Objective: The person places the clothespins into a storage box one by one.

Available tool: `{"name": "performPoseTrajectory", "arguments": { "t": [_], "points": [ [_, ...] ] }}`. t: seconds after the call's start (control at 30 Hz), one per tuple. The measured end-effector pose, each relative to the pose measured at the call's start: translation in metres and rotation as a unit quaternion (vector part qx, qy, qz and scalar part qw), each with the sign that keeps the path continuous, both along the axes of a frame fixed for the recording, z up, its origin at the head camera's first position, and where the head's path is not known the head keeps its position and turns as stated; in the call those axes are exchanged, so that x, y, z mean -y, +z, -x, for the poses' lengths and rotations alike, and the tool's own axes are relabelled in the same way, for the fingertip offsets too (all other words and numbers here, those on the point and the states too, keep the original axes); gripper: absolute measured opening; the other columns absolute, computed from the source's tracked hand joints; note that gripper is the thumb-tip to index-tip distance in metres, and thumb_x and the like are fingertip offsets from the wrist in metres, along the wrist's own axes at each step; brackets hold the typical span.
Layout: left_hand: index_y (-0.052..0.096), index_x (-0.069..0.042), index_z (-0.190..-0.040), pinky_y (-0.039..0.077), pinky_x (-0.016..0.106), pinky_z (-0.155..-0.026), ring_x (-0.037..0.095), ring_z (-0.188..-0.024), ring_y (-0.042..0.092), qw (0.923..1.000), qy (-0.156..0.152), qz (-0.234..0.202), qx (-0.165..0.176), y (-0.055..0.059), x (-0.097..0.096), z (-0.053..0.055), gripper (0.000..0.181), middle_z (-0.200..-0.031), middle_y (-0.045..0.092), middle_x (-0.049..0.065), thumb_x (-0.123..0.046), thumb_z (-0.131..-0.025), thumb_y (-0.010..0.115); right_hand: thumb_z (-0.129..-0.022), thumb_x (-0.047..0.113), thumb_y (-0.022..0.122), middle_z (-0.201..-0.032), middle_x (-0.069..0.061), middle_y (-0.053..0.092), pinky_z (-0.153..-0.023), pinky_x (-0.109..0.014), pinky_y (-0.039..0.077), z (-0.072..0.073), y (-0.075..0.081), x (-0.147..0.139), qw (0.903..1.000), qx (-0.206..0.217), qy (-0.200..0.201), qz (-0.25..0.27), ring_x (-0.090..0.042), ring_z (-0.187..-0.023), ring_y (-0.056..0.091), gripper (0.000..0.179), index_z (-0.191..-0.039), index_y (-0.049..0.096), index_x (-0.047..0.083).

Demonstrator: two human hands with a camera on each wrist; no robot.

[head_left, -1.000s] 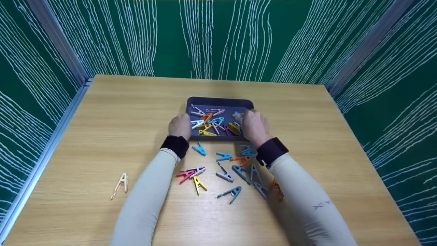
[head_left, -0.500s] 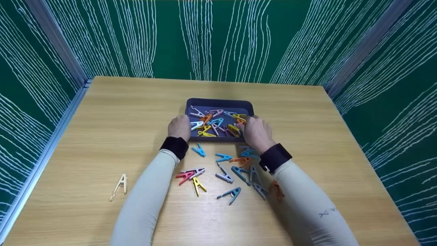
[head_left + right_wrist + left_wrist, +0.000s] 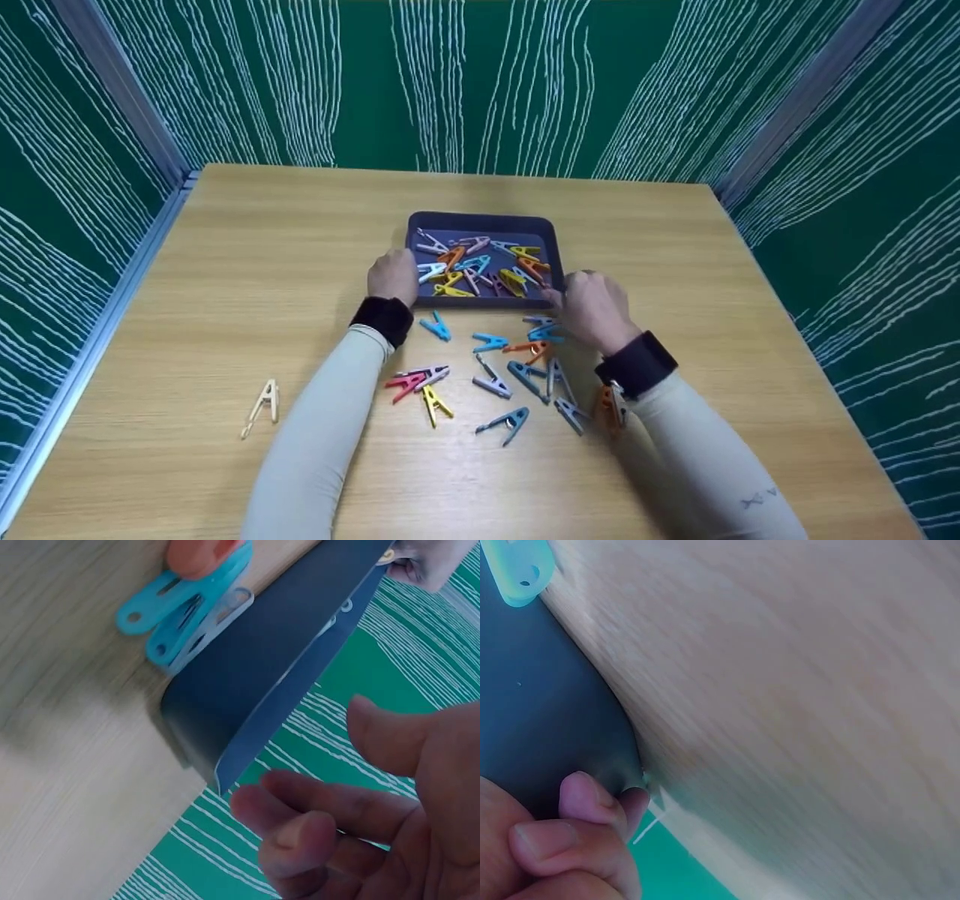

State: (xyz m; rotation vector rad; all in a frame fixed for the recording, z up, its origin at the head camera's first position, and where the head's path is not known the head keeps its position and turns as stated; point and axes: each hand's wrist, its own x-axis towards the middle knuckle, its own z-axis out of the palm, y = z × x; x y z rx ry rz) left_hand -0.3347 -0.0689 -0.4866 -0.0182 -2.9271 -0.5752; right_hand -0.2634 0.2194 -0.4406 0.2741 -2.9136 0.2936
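In the head view a dark shallow tray (image 3: 484, 220) lies on the wooden table, holding several coloured clothespins such as a yellow one (image 3: 454, 291) and an orange one (image 3: 533, 268). My left hand (image 3: 394, 277) grips the tray's left side; the left wrist view shows its curled fingers (image 3: 555, 840) at the tray wall. Just outside the tray's near right corner is my right hand (image 3: 598, 309). Seen from the right wrist, its thumb and fingers are apart, with nothing between them. Blue clothespins (image 3: 184, 611) lie against the tray's outer wall there.
Loose clothespins spread between my forearms, among them a red one (image 3: 406, 386), a yellow one (image 3: 436, 406) and a blue one (image 3: 507, 425). A cream clothespin (image 3: 262, 406) lies alone at the left. Green walls with white lines stand behind the table and at its sides.
My right hand has drawn back from over the tray's right side, moving right and toward me. An orange clothespin now shows in the tray there. My left hand stays in place.
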Motion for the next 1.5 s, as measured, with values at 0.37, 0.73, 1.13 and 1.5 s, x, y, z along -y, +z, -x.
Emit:
{"name": "performPoseTrajectory", "arguments": {
  "t": [0.37,0.73,1.13,1.5],
  "points": [
    [0.07,0.0,-0.086,0.053,0.046,-0.065,0.034,-0.077,0.066,1.0,0.007,0.005,0.002,-0.003,0.0,0.003,0.027,-0.086,0.068,0.019,0.0,-0.092,0.043,-0.075,0.007,0.065,-0.079,-0.009,0.067,-0.052,-0.036,0.047,-0.035,0.003,-0.041,0.9919,0.117,0.046,-0.017,-0.022,-0.062,0.058,0.01,-0.084,0.071,0.007],
    [0.07,0.001,-0.089,0.053,0.046,-0.066,0.034,-0.078,0.066,0.9999,0.006,0.008,0.01,0.001,0.0,0.004,0.025,-0.088,0.068,0.018,0.001,-0.091,0.045,-0.069,-0.016,0.059,-0.093,-0.004,0.065,-0.063,-0.036,0.051,-0.07,-0.006,-0.073,0.9591,0.276,0.061,-0.018,-0.02,-0.08,0.059,0.05,-0.108,0.07,0.013],
    [0.07,0.001,-0.091,0.053,0.046,-0.065,0.033,-0.078,0.066,0.9998,0.005,0.01,0.015,0.001,0.0,0.003,0.025,-0.089,0.068,0.019,0.001,-0.091,0.045,-0.066,-0.01,0.069,-0.072,0.004,0.059,-0.056,-0.033,0.04,-0.083,-0.025,-0.082,0.9704,0.226,0.072,-0.043,-0.015,-0.062,0.05,0.047,-0.102,0.07,0.021],
    [0.07,0.001,-0.088,0.053,0.047,-0.066,0.035,-0.079,0.066,0.9999,0.006,0.006,0.009,0.002,0.001,0.002,0.027,-0.087,0.068,0.02,-0.001,-0.091,0.044,-0.073,0.009,0.075,-0.074,0.002,0.063,-0.054,-0.033,0.039,-0.078,-0.031,-0.087,0.9836,0.168,0.034,-0.056,-0.016,-0.061,0.051,0.016,-0.086,0.072,0.016]
  ]
}}
